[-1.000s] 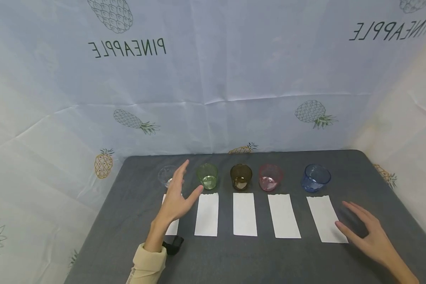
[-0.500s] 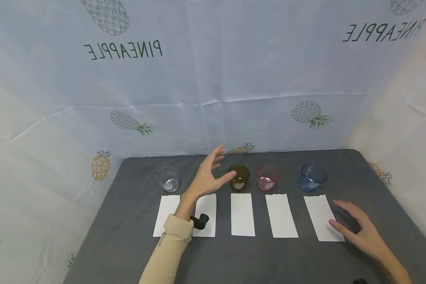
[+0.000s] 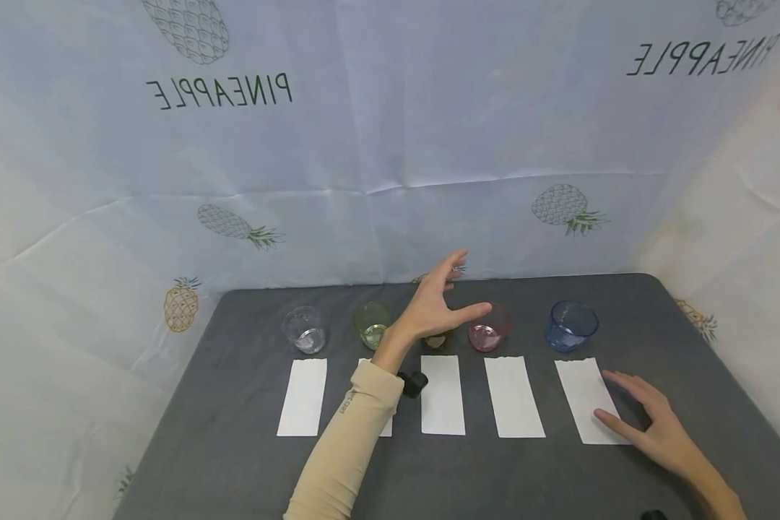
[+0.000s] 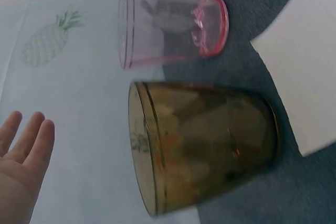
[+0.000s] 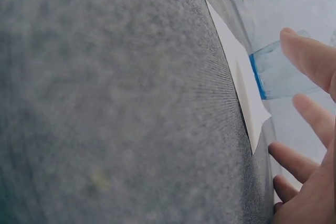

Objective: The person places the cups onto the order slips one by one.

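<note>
My left hand [image 3: 429, 307] hovers over the brown glass [image 3: 435, 342], which it partly covers in the head view. Its fingers are spread and hold nothing; the thumb overlaps the rim of the pink glass [image 3: 484, 338]. In the left wrist view the brown glass [image 4: 220, 140] fills the middle, apart from the fingers [image 4: 39, 145]. My right hand [image 3: 656, 430] is at the table's right, beside the rightmost white paper strip [image 3: 588, 401], with loosely extended fingers and nothing in its grasp. The blue glass [image 3: 570, 328] stands behind that strip.
A clear glass [image 3: 305, 332] and a green glass [image 3: 370, 321] stand at the left of the row. Several white paper strips lie in front of the glasses on the grey table [image 3: 221, 433]. A pineapple-print cloth [image 3: 325, 144] hangs behind the table.
My left hand has moved right, from near the clear and green glasses, past the green one, to over the brown glass. My right hand has shifted slightly left. The glasses stay put.
</note>
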`<state>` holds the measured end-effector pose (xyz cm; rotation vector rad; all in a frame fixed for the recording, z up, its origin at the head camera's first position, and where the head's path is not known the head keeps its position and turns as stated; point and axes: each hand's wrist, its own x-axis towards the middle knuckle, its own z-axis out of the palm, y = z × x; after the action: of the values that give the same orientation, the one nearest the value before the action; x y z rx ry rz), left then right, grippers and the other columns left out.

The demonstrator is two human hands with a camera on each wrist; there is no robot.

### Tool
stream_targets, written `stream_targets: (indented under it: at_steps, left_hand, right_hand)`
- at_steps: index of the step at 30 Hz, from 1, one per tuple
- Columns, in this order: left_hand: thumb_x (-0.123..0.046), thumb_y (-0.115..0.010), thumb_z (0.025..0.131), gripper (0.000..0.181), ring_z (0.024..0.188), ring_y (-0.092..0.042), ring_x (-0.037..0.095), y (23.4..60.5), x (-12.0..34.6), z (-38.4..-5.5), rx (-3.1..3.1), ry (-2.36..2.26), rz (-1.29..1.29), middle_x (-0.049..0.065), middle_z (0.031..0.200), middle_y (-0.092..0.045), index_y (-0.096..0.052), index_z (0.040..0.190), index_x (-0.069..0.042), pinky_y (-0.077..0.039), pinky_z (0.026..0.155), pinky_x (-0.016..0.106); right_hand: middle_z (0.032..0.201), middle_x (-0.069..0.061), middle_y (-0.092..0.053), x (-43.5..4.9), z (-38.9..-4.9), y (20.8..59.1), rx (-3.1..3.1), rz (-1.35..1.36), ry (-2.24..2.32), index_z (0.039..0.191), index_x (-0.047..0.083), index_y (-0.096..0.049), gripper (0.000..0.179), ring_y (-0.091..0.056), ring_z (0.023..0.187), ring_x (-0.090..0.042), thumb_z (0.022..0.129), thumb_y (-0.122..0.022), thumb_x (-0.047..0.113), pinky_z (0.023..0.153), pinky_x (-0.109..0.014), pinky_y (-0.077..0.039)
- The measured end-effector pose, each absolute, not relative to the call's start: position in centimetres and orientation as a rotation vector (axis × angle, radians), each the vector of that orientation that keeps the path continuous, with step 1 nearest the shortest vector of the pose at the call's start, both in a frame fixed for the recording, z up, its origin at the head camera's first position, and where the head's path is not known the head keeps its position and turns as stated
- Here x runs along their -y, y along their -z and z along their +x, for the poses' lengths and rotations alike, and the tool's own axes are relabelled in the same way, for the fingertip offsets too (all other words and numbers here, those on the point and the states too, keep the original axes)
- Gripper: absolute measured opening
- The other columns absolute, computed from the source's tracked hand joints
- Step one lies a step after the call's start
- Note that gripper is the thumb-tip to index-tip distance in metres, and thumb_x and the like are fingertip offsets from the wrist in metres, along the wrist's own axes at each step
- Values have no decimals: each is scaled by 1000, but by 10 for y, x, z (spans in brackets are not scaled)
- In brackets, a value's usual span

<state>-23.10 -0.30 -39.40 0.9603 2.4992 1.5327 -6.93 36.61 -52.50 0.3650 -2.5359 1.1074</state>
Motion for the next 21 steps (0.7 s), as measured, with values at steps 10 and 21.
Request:
stream_targets:
  at_steps: [10,21]
  left_hand:
    - [-33,-78,89,95,146,-46,24,393,-34,-238,-2448,-1499,1009,4,164,-37,-20,164,-31,-43,118,38]
    - [-33,-78,89,96,146,-46,26,394,-48,-247,-2427,-1454,1019,4,164,-37,-20,164,-28,-43,118,45]
  right_hand:
    - [141,42,-40,-367,-68,525,2580,330,-1108,142,2,-56,72,-28,134,24,76,-85,5,111,1,-9]
    - [139,46,-37,-370,-72,523,2593,357,-1030,142,2,-56,76,-30,130,28,73,-88,9,102,4,-15]
